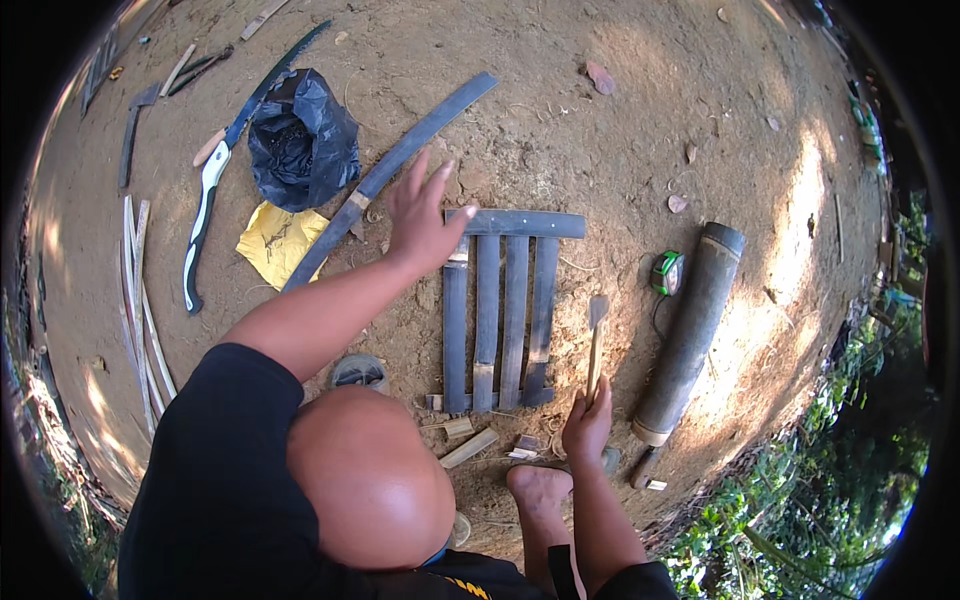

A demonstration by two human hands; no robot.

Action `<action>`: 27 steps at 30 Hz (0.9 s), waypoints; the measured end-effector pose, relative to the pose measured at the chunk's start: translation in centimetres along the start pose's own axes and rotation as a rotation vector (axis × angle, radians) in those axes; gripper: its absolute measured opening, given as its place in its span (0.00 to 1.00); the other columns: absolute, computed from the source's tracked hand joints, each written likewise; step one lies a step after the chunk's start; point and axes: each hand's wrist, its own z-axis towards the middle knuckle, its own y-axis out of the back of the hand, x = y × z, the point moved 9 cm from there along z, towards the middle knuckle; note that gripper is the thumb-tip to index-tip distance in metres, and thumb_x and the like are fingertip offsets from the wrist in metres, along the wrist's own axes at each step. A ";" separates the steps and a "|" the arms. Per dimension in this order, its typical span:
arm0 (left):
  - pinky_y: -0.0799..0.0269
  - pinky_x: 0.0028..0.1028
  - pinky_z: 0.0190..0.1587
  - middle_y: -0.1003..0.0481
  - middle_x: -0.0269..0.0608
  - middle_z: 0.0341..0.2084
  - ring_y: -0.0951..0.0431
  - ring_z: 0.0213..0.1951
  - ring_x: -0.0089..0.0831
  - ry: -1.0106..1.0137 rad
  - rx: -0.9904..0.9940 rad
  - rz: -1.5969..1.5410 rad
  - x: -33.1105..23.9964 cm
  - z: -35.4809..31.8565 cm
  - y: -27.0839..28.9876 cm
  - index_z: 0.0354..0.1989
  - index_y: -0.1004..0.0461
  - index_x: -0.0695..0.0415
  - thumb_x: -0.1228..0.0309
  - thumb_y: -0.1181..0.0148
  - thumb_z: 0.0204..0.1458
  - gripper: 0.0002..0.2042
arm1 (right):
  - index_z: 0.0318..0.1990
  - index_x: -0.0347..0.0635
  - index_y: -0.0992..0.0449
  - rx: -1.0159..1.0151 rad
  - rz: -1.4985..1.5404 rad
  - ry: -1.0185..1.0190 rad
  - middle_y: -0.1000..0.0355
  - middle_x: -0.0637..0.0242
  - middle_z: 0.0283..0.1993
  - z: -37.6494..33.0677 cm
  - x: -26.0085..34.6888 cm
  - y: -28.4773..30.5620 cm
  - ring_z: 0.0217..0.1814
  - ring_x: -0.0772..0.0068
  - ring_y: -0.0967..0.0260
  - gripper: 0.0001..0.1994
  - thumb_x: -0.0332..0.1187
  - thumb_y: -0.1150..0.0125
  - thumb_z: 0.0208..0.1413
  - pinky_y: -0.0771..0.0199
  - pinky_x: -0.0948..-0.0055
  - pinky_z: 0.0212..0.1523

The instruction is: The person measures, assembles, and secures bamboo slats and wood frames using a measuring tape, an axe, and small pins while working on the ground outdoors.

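A ladder-like frame of dark bamboo slats (pixel 515 320) lies on the ground, several slats running between a top crosspiece (pixel 530 224) and a bottom crosspiece (pixel 535 397). My left hand (pixel 425 225) is open, fingers spread, thumb at the top crosspiece's left end. Beside its fingers a long dark bamboo strip (pixel 420 133) lies at a slant, partly hidden by my forearm. To the right of the frame, my right hand (pixel 588 428) is closed round a slim wooden-handled tool with a flat grey metal end (pixel 597 325), which points away from me.
Right: a thick bamboo pole (pixel 695 325), a green tape measure (pixel 667 272) and a wooden-handled tool (pixel 646 466). Left: a folding saw (pixel 208 195), a black plastic bag (pixel 300 145), yellow packaging (pixel 280 240) and thin bamboo strips (pixel 140 300). Offcuts (pixel 468 447) lie near my foot (pixel 540 485).
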 end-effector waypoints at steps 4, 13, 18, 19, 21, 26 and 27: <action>0.35 0.41 0.65 0.38 0.54 0.60 0.31 0.60 0.46 0.306 0.133 -0.301 5.5 -8.8 -2.1 0.64 0.38 0.64 0.66 0.35 0.59 0.28 | 0.73 0.38 0.44 0.001 0.035 -0.110 0.34 0.40 0.57 3.7 -2.1 -0.3 0.59 0.35 0.34 0.33 0.24 0.42 0.60 0.34 0.50 0.60; 0.28 0.39 0.59 0.23 0.50 0.53 0.23 0.55 0.43 0.377 0.342 -0.232 4.5 -12.5 -4.5 0.64 0.34 0.63 0.65 0.34 0.59 0.27 | 0.70 0.44 0.36 0.266 0.041 0.027 0.33 0.45 0.62 3.2 4.4 -4.1 0.66 0.48 0.36 0.31 0.37 0.35 0.61 0.37 0.52 0.65; 0.29 0.35 0.61 0.25 0.50 0.60 0.24 0.60 0.38 0.418 0.375 -0.611 7.6 -14.4 -3.3 0.71 0.40 0.63 0.66 0.40 0.64 0.30 | 0.63 0.39 0.30 0.322 0.295 -0.192 0.24 0.50 0.45 3.5 4.5 -8.0 0.46 0.53 0.24 0.27 0.45 0.35 0.63 0.26 0.58 0.47; 0.31 0.34 0.62 0.25 0.52 0.59 0.24 0.60 0.38 0.480 0.382 -0.668 7.7 -15.6 -2.0 0.71 0.40 0.64 0.66 0.41 0.64 0.29 | 0.61 0.38 0.29 0.335 0.277 -0.234 0.24 0.53 0.41 3.9 4.0 -7.9 0.41 0.58 0.25 0.26 0.46 0.36 0.65 0.26 0.60 0.43; 0.31 0.33 0.62 0.25 0.53 0.59 0.24 0.60 0.38 0.540 0.317 -0.661 10.0 -18.1 0.3 0.70 0.38 0.65 0.66 0.41 0.65 0.28 | 0.57 0.37 0.26 0.424 0.267 -0.214 0.24 0.58 0.35 4.6 5.6 -7.4 0.34 0.65 0.26 0.24 0.49 0.40 0.68 0.27 0.63 0.37; 0.32 0.33 0.64 0.25 0.55 0.59 0.25 0.62 0.40 0.448 0.362 -0.612 11.9 -22.4 1.8 0.67 0.35 0.68 0.62 0.40 0.64 0.28 | 0.50 0.34 0.23 0.340 0.438 -0.240 0.23 0.52 0.34 4.8 7.4 -6.2 0.37 0.67 0.26 0.24 0.51 0.46 0.71 0.27 0.62 0.42; 0.33 0.33 0.63 0.26 0.49 0.60 0.28 0.61 0.35 0.419 0.419 -0.650 11.0 -23.0 2.2 0.68 0.36 0.66 0.60 0.41 0.65 0.29 | 0.49 0.33 0.23 0.294 0.392 -0.222 0.23 0.51 0.35 4.4 8.5 -4.3 0.38 0.67 0.26 0.24 0.51 0.47 0.71 0.27 0.62 0.43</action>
